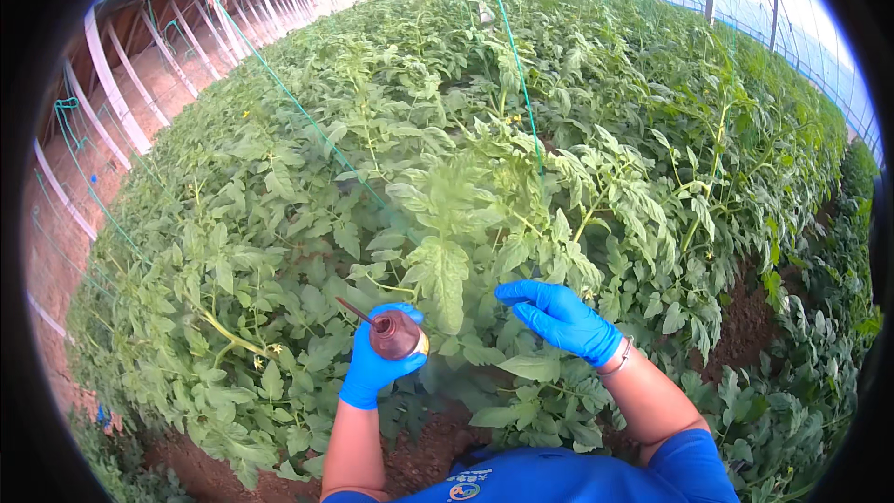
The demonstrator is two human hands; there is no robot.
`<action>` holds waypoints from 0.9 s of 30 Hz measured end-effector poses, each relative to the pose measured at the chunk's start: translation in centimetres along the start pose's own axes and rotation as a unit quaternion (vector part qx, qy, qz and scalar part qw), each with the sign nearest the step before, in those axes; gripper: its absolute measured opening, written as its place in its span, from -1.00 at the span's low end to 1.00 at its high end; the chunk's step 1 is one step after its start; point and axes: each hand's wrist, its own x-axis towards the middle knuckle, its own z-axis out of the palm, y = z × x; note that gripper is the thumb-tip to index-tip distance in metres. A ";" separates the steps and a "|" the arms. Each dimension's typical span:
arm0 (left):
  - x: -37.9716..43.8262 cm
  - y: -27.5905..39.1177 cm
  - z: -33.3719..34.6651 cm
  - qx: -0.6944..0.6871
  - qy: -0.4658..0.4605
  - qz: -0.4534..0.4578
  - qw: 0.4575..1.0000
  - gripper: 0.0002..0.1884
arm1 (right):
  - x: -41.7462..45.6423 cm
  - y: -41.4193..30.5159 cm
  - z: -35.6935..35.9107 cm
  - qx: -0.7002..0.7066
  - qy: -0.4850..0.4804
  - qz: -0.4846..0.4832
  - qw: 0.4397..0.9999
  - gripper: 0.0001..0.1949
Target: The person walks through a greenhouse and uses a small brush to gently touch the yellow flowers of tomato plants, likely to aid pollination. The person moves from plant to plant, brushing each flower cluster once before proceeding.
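Note:
My left hand [377, 356], in a blue glove, is wrapped around a brown bottle [392, 341]. The bottle has no cap on, and a thin dark stick [355, 309] leans out of its mouth to the left. Part of a pale label shows on the bottle's right side. Level with it on the right, my gloved right hand [555, 318] hovers by the tomato leaves, thumb and fingers slightly apart and nothing visible between them. A large tomato leaf [441, 279] hangs between the two hands. Small yellow tomato flowers [258, 362] show on a stem at left.
Dense tomato plants [419, 84] fill the greenhouse ahead and on both sides. Green twine [517, 59] runs down into them, with another strand [293, 101] slanting at left. White slanted poles [115, 84] line the left wall. Bare soil [744, 321] shows at right.

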 end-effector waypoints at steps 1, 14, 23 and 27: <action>1.4 -0.1 -1.5 0.011 -0.001 0.020 1.000 -0.33 | 3.0 1.2 0.9 -0.007 0.033 -0.042 0.999 -0.68; 13.0 -1.9 -8.7 -0.194 -0.324 0.017 0.926 0.00 | 16.2 2.1 7.5 -0.037 0.057 -0.097 0.993 -0.56; 10.2 -6.1 -9.4 -0.373 -0.301 -0.009 0.878 -0.49 | 22.8 -7.4 7.6 -0.035 0.172 -0.050 0.983 -0.51; 10.8 -7.6 -10.9 -0.537 -0.255 -0.208 0.777 -0.52 | 30.0 -7.9 9.9 0.087 -0.088 -0.120 0.985 -0.46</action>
